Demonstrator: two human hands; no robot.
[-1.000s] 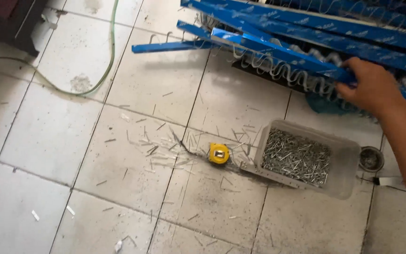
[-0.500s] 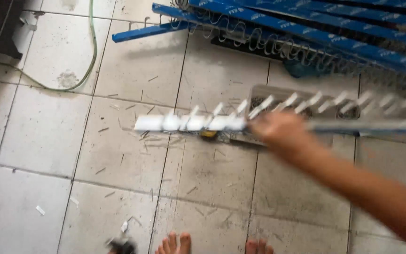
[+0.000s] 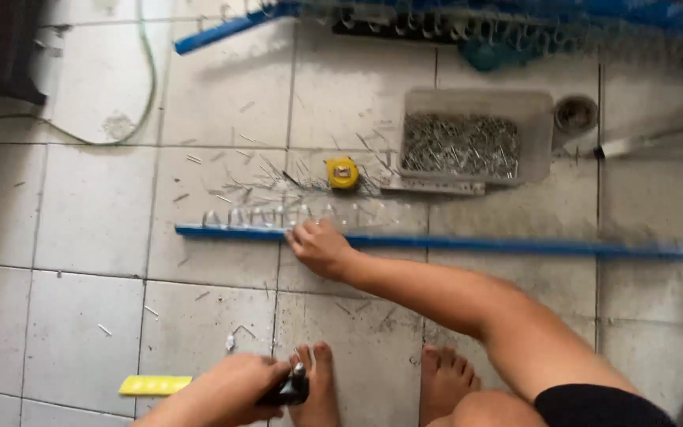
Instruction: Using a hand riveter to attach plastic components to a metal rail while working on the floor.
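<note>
Looking down at the tiled floor [image 3: 81, 213], we count one long blue bar [image 3: 515, 247] lying flat across the tiles, running left to right, with a row of wire loops [image 3: 278, 216] standing along its left part. Our right hand [image 3: 319, 247] rests on top of that bar near its left end, palm down, fingers fairly flat and pressing on it rather than wrapped round it. Our left hand [image 3: 227, 391] is down by the bottom edge, fingers curled tight around one dark tool [image 3: 290, 389], right beside our two bare feet [image 3: 381, 383]. Can't tell exactly what kind of tool it is, too little of it shows.

Just past the bar sits one clear rectangular plastic tub [image 3: 480, 103], full of small metal pieces [image 3: 460, 144], too many to count. One yellow tape measure [image 3: 342, 172] lies just left of the tub. One small round tin [image 3: 575, 114] sits just right of it. One flat yellow strip [image 3: 156, 385] lies on the floor near our left hand. One green hose [image 3: 149, 79] curves over the tiles at the upper left. A stack of more blue bars [image 3: 515, 20] with wire coils runs along the top edge, blurry, so no count there. Loose wire bits [image 3: 254, 170] are scattered around the tape measure.
</note>
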